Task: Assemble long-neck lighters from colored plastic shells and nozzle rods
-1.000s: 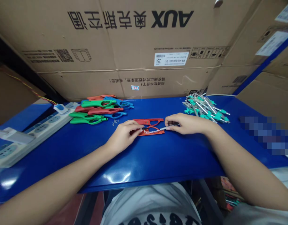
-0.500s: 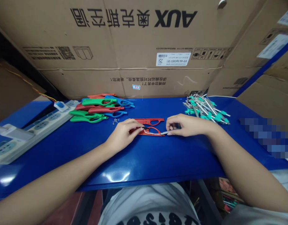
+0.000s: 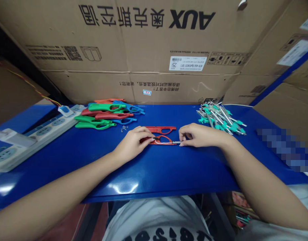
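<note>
A red lighter casing half (image 3: 166, 137), with an oval trigger loop, lies on the blue table. My left hand (image 3: 138, 140) covers its left end, fingers pinched at a small black part (image 3: 156, 138). From there a thin white wire (image 3: 164, 143) runs along the casing to a metal tube (image 3: 177, 142) at its right tip. My right hand (image 3: 195, 134) pinches that tube between thumb and fingers, hiding most of it. Just behind lies a second red casing half (image 3: 165, 130), touched by neither hand's fingertips as far as I can see.
At the back left is a pile of green, red and blue casings (image 3: 106, 115), with small screws (image 3: 124, 128) beside it. Metal tubes with teal parts (image 3: 220, 117) are heaped at back right. A power strip (image 3: 48, 132) lines the left; a cardboard sheet (image 3: 143, 63) stands behind.
My right hand has shifted very slightly right and the metal tube now lines up with the casing's tip. My left hand stays in place. The view has tilted slightly.
</note>
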### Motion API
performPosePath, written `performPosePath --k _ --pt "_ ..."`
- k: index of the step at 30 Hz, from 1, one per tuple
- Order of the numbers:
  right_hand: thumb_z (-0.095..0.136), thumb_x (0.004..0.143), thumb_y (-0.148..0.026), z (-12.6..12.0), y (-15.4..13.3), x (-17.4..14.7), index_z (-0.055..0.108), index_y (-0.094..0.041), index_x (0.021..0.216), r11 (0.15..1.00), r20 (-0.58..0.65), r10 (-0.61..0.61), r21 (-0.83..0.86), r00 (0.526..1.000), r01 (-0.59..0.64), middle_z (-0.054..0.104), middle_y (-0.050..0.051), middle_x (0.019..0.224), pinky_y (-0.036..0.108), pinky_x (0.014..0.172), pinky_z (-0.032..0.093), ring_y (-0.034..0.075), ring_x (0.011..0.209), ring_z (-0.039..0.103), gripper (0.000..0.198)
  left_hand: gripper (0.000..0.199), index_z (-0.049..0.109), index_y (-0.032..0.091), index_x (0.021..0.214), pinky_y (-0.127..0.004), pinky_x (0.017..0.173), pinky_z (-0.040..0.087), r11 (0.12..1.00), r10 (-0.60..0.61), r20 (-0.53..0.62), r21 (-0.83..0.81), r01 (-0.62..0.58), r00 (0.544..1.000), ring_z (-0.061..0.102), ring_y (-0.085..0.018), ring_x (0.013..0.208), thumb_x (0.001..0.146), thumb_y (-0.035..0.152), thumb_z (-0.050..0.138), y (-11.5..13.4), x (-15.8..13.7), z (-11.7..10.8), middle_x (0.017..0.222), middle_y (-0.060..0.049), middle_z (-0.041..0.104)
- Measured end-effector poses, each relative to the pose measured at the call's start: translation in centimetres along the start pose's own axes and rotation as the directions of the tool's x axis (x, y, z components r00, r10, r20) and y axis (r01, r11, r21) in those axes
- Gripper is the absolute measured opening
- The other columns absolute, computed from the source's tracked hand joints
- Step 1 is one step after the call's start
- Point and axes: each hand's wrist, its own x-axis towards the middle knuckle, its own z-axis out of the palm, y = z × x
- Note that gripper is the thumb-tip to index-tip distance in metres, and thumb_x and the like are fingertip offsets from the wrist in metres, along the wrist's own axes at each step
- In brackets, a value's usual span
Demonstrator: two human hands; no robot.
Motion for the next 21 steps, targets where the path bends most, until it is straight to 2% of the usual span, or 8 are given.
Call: performPosePath --k 4,9,14,21 --pt "0.071 0.084 -0.038 0.22 0.14 0.12 0.063 -0.018 0.079 0.997 -0.027 0.058 0.049 0.998 -0.056 0.065 0.002 0.070 0.026 0.057 0.039 0.013 0.059 0.057 0.022 0.014 0.077 0.019 0.095 -0.032 0.080 0.056 1.000 0.011 0.009 -0.026 -0.011 1.000 0.069 -0.019 0.085 0.094 0.023 0.064 -0.08 0.04 0.06 0.092 -0.007 0.074" --pt "0.069 0.086 -0.048 0.32 0.18 -0.01 0.057 -0.019 0.077 0.974 0.038 0.114 0.193 0.993 -0.119 0.064 -0.001 0.058 0.025 0.053 0.042 0.014 0.050 0.061 0.032 0.015 0.078 0.018 0.099 -0.027 0.076 0.056 0.999 -0.020 0.020 -0.047 0.021 1.000 0.070 -0.017 0.083 0.094 0.019 0.064 -0.10 -0.03 0.08 0.096 -0.007 0.074" --pt "0.066 0.087 -0.052 0.49 0.25 0.10 0.053 -0.020 0.071 0.978 -0.011 0.096 0.187 0.995 -0.093 0.061 -0.001 0.055 0.024 0.051 0.042 0.014 0.047 0.060 0.038 0.016 0.078 0.018 0.102 -0.029 0.080 0.056 0.999 -0.026 0.020 -0.046 0.026 0.999 0.071 -0.018 0.086 0.093 0.018 0.065 -0.20 -0.11 0.17 0.096 -0.007 0.075" --pt "0.070 0.084 -0.052 0.87 0.30 0.39 0.057 -0.019 0.073 0.963 -0.022 0.195 0.195 0.981 -0.187 0.061 -0.001 0.055 0.025 0.050 0.042 0.015 0.047 0.060 0.037 0.013 0.078 0.016 0.099 -0.027 0.073 0.054 0.999 -0.030 0.004 -0.017 0.030 1.000 0.070 -0.017 0.080 0.091 0.016 0.067 0.05 -0.06 0.45 0.090 -0.006 0.075"
